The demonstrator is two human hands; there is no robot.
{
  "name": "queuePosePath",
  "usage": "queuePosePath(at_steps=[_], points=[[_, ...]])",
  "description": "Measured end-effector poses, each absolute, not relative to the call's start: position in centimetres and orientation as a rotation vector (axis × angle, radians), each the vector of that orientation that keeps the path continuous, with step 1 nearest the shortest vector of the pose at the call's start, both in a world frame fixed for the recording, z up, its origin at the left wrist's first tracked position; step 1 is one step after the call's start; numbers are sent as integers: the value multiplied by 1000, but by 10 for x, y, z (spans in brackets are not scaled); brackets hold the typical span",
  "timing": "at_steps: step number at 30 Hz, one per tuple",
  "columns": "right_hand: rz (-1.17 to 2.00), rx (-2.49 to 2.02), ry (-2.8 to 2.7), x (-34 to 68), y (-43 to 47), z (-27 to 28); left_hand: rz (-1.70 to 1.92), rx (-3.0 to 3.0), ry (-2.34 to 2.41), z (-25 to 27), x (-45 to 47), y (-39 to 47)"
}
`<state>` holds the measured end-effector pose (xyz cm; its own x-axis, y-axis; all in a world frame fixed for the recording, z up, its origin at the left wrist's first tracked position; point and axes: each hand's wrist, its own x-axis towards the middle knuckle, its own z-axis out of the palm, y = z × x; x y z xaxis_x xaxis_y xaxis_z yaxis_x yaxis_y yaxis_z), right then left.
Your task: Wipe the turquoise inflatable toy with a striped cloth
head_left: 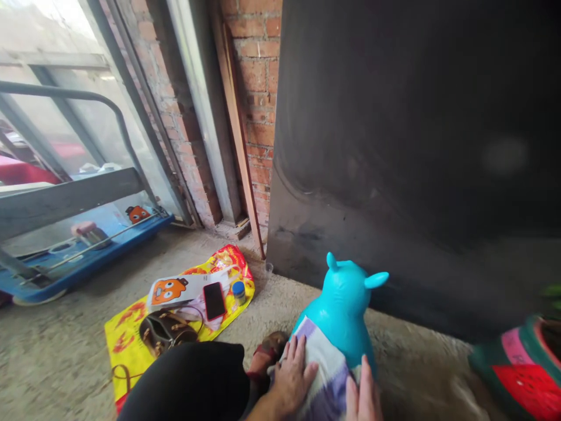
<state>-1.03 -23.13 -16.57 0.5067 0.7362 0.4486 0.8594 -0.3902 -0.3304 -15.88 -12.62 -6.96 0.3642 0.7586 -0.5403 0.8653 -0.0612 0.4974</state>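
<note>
A turquoise inflatable animal toy (344, 304) with two ears stands on the floor in front of me, its smooth head turned toward the dark board. Over its back lies a white and purple striped cloth (324, 356). My left hand (294, 374) rests flat on the cloth's left part, fingers stretched out. On the right side, my right hand (364, 394) touches the cloth's edge with its fingers extended; its lower part is cut off by the frame.
A yellow and red plastic sheet (123, 318) on the concrete carries a phone (214, 301), a blue-lidded jar (239, 292), a brown handbag (164, 333) and a white bag (193, 287). A blue cart (87, 251) stands left, a painted pot (517, 362) right. Behind rises a dark board (407, 146).
</note>
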Motion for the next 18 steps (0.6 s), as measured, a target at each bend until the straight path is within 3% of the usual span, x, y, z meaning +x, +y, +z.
queuePosePath(at_steps=[9,13,18], points=[[-423,-2005,-1464,-1,-216,-160,106,2200,990,-38,-141,-118],[-158,-1805,-1409,-14,-217,-131,-85,2330,855,-23,-129,-118],[33,-1688,-1467,-6,-221,-88,-43,2390,834,-13,-122,-117]])
